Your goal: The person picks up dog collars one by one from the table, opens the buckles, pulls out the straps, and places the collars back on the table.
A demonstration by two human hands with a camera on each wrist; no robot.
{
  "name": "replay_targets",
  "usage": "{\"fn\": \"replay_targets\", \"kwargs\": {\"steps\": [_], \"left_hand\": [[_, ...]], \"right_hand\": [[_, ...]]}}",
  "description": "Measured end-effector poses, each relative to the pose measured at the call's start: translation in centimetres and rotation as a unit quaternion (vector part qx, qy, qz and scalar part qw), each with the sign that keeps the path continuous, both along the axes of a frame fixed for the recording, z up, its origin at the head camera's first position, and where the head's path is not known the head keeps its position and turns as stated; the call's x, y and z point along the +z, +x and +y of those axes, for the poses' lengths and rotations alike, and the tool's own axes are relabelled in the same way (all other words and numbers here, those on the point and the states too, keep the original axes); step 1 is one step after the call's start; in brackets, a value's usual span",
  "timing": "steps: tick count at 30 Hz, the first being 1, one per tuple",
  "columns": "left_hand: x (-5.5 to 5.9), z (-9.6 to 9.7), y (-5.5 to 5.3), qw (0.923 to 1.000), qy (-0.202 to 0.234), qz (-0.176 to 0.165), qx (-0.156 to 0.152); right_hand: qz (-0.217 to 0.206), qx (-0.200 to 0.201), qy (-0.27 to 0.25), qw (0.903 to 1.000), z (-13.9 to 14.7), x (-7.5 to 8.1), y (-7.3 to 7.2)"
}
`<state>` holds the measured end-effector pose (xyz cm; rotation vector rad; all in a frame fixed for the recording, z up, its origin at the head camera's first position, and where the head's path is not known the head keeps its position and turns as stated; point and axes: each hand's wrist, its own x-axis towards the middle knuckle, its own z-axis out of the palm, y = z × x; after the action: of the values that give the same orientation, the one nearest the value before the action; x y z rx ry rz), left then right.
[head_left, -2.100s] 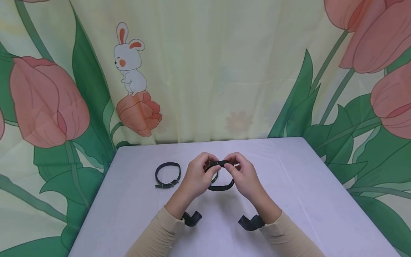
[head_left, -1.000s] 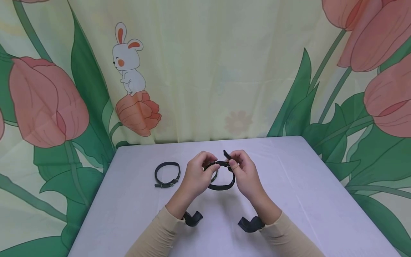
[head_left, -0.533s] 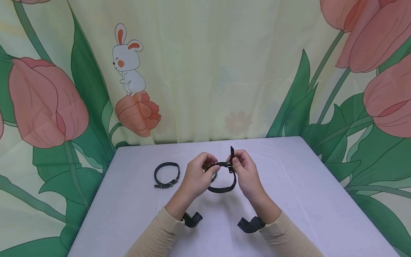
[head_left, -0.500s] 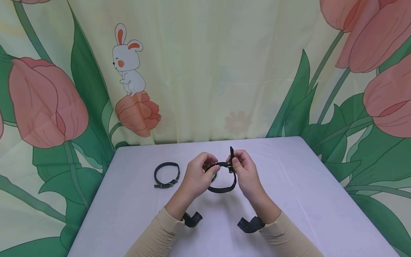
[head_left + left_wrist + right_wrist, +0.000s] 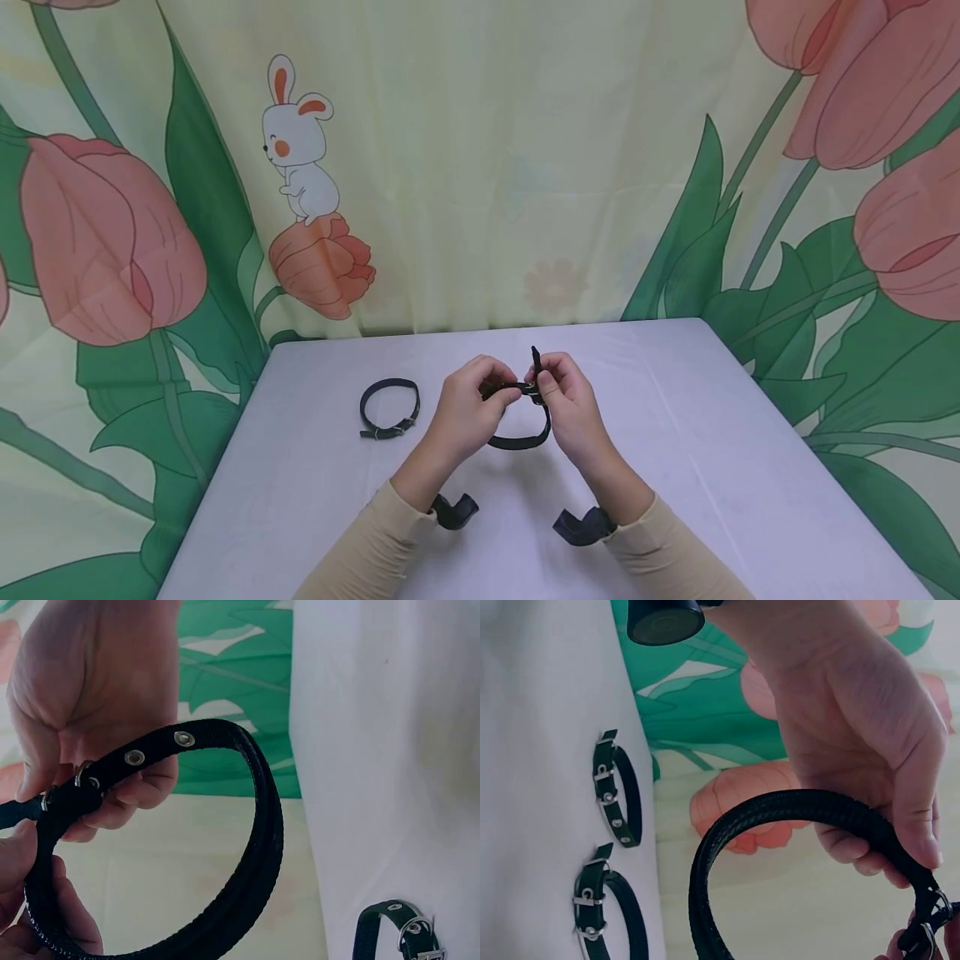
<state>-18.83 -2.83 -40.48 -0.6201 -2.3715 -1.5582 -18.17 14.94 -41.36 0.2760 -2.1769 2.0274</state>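
Observation:
Both hands hold up one black buckled collar, a pet-collar style loop point(image 5: 519, 442) with metal eyelets, above the table. My left hand point(image 5: 474, 408) pinches the strap just left of the buckle point(image 5: 529, 387); in the left wrist view its thumb and fingers lie right at the metal rings. Pinched by my right hand point(image 5: 572, 400) is the strap on the buckle's other side, and the free strap end point(image 5: 536, 358) sticks upward there. The right wrist view shows the rounded side of the collar point(image 5: 703, 885) hanging below the right fingers.
A similar collar point(image 5: 392, 432) lies at the left of the white-covered table point(image 5: 660, 467). Two collars show in the right wrist view, an upper one point(image 5: 604, 780) and a lower one point(image 5: 591, 904). Behind the table hangs a printed curtain point(image 5: 480, 167).
The strap end came up out of the buckle and now stands upright beside the right fingers. Over the last half second the left hand has shifted slightly right, closer to the right hand.

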Motion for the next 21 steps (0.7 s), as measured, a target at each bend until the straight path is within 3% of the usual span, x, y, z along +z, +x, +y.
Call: {"fn": "replay_targets", "kwargs": {"steps": [5, 15, 21], "left_hand": [[-0.1, 0.2, -0.1, 0.9998, 0.003, 0.014, -0.013], [0.0, 0.1, 0.0, 0.9963, -0.025, 0.077, -0.030], [-0.1, -0.2, -0.1, 0.9951, -0.061, 0.063, -0.045]], "right_hand": [[0.009, -0.013, -0.013, 0.9998, -0.2, -0.3, 0.1], [0.027, -0.034, -0.081, 0.9958, -1.1, -0.8, 0.3], [0.026, -0.023, -0.076, 0.9965, -1.2, -0.9, 0.2]]}}
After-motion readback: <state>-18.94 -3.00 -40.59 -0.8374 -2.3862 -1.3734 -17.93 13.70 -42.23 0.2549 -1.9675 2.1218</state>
